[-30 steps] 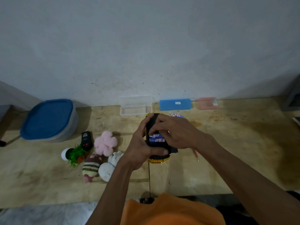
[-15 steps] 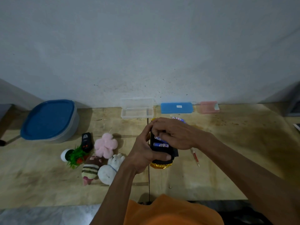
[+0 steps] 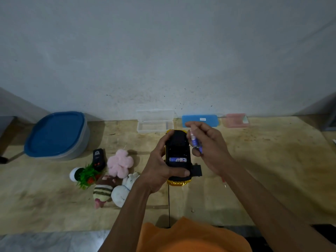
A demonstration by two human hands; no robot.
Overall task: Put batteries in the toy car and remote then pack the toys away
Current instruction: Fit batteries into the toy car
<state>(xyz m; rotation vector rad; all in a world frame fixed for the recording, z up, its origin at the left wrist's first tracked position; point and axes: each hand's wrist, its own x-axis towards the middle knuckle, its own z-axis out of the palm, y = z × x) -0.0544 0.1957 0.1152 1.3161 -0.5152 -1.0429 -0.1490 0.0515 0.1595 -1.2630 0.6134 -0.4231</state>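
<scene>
- While the lidded blue tub [image 3: 55, 134] waits at the table's [image 3: 272, 160] back-left edge, presumably for packing, the soft toys [image 3: 116, 179] and black remote [image 3: 98, 159] lie clustered before it.
- Left hand [image 3: 163, 166] grips the upturned toy car [image 3: 179, 157] mid-table, exposing its battery bay, one battery [image 3: 177, 159] seated.
- Right hand [image 3: 209, 148] pinches loose batteries [image 3: 195, 142] just beside the bay, likely next in.
</scene>
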